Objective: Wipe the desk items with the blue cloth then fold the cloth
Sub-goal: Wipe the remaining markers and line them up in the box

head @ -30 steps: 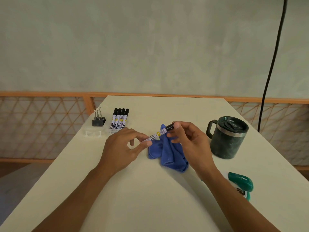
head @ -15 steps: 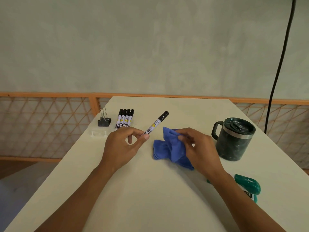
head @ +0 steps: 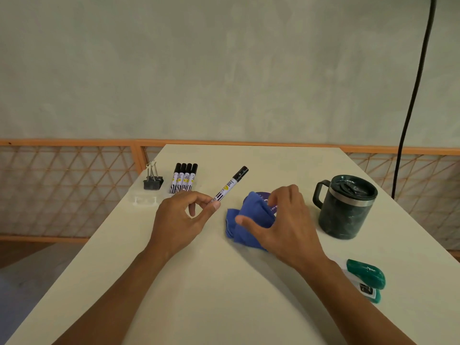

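The left hand [head: 179, 220] pinches the marker [head: 230, 186] by its near end, cap slanting away and rightward, while the right hand [head: 286, 225] grips the bunched blue cloth [head: 255, 207] just right of that pinch.

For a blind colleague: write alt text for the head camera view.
A person's left hand pinches a black-capped marker above a white desk while the right hand grips a crumpled blue cloth. Four markers, a binder clip, a dark green mug and a small teal object sit nearby.
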`<move>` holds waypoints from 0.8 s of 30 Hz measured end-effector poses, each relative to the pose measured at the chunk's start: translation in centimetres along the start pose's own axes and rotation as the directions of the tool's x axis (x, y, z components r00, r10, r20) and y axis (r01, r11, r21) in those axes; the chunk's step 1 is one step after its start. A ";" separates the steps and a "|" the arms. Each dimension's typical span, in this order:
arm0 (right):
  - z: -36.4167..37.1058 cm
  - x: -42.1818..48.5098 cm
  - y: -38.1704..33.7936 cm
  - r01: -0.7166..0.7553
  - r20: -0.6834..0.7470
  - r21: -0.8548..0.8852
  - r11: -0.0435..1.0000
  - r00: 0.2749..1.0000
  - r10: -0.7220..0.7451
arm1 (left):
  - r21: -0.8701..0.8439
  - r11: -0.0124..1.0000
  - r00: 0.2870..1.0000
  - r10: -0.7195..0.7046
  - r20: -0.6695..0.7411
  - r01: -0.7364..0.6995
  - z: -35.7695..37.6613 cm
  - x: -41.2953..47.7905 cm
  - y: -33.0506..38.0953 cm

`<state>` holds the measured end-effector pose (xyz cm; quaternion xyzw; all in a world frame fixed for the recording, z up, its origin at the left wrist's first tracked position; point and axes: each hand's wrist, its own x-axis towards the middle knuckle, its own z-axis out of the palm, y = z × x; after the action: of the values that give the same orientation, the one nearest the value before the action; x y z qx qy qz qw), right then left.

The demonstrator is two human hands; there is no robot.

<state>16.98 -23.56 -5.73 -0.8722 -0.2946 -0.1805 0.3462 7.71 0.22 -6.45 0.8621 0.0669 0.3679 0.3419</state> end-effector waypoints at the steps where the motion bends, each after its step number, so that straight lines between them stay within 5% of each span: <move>1: 0.3 -0.1 -0.1 0.047 0.021 -0.048 0.998 0.999 -0.046 | 0.001 1.000 1.000 0.001 0.002 -0.001 0.0 0.0 0.0; 6: 1.6 -0.6 0.1 0.160 0.180 -0.267 0.950 0.977 -0.113 | 0.005 1.000 1.000 -0.010 0.002 0.010 0.1 0.0 0.1; 11: 2.9 -0.6 0.6 0.248 0.120 -0.300 0.921 0.968 -0.222 | -0.010 0.999 0.999 -0.031 0.015 0.031 0.3 -0.1 0.4; 15: 2.0 -0.4 0.4 0.182 0.041 -0.030 0.983 0.983 -0.181 | -0.014 1.000 1.000 -0.024 0.013 0.024 0.2 -0.2 0.4; 18: 0.4 0.0 -0.4 -0.024 -0.004 0.305 0.952 1.000 0.026 | -0.033 0.999 0.999 -0.025 0.021 0.026 0.3 -0.2 0.4; 20: -0.7 0.4 -1.1 -0.198 0.046 0.537 0.820 0.978 0.206 | -0.056 0.998 0.999 -0.016 0.045 0.019 0.4 -0.3 0.6; 24: -1.7 0.9 -1.6 -0.363 0.228 0.852 0.377 0.906 0.357 | -0.103 0.995 0.995 0.023 0.097 -0.013 0.6 -0.6 1.0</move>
<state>16.51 -23.47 -3.32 -0.6102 -0.1491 0.0795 0.7740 7.56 -1.07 -6.48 0.8611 0.0234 0.3312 0.3850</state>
